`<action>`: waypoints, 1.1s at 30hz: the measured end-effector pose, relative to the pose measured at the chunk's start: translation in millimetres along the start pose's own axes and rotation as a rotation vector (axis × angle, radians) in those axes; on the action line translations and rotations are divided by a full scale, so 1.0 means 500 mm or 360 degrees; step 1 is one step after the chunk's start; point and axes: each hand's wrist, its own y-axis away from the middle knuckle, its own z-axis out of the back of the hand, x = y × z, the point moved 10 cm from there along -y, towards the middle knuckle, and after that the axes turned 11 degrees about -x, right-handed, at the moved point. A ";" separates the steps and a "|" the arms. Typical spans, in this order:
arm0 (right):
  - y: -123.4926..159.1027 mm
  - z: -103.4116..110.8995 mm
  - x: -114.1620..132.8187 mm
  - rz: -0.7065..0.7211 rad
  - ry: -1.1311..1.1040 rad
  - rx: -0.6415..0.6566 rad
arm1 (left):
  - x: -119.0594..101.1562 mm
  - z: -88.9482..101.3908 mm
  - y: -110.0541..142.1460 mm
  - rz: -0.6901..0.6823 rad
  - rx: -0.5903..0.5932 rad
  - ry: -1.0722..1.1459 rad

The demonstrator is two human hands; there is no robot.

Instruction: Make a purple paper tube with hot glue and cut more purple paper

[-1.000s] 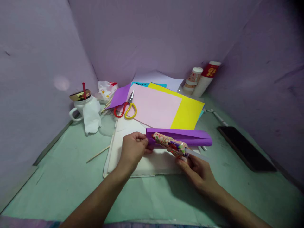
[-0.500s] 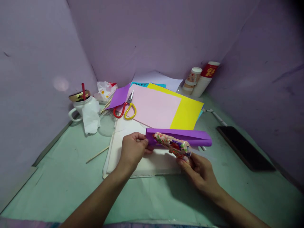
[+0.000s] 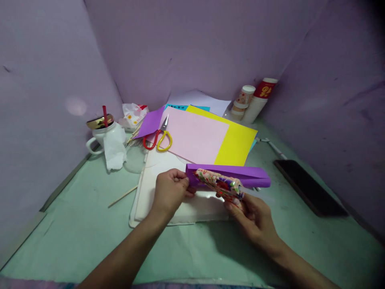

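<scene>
My left hand (image 3: 172,192) pinches the left end of a rolled sheet of purple paper (image 3: 252,176). My right hand (image 3: 257,214) is closed round the handle of a flower-patterned glue gun (image 3: 221,183), a clear glue stick jutting from its back. The gun's tip points left, at the purple paper near my left fingers; whether it touches is hard to tell. Below both lies a white pad (image 3: 180,210). Behind, scissors (image 3: 164,134) with one red and one yellow handle rest on a pink sheet (image 3: 195,134).
Yellow paper (image 3: 237,142) lies beside the pink sheet. At left stand a white mug (image 3: 100,138) with a red straw and a thin wooden stick (image 3: 122,196). Paper cups (image 3: 261,100) are stacked at the back right. A dark phone (image 3: 309,188) lies at the right.
The purple paper, both hands and the glue gun have shifted very slightly to the right. Both grips stay the same.
</scene>
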 end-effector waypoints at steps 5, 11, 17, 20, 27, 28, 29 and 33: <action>0.001 0.010 -0.010 -0.0078 0.0056 -0.0031 | 0.000 0.004 -0.006 -0.0020 -0.0014 0.0000; 0.004 0.024 -0.023 -0.0152 0.0109 -0.0052 | -0.002 0.008 -0.007 -0.0021 -0.0022 -0.0013; 0.003 0.025 -0.020 -0.0150 0.0126 -0.0062 | -0.002 0.008 -0.001 -0.0008 -0.0018 -0.0006; 0.005 0.028 -0.025 -0.0182 0.0119 -0.0062 | 0.001 0.010 -0.004 0.0012 -0.0029 0.0026; -0.013 0.033 -0.024 -0.0291 -0.0038 -0.0041 | 0.013 0.006 -0.011 0.0090 -0.0027 0.0086; -0.018 0.033 -0.021 -0.0303 -0.0053 -0.0037 | 0.015 0.004 -0.010 0.0104 -0.0020 0.0095; -0.024 0.033 -0.016 -0.0308 -0.0060 -0.0034 | 0.017 0.002 -0.008 0.0117 -0.0012 0.0106; -0.041 0.034 0.008 -0.0290 -0.0055 0.0020 | 0.021 -0.004 -0.002 0.0155 0.0015 0.0161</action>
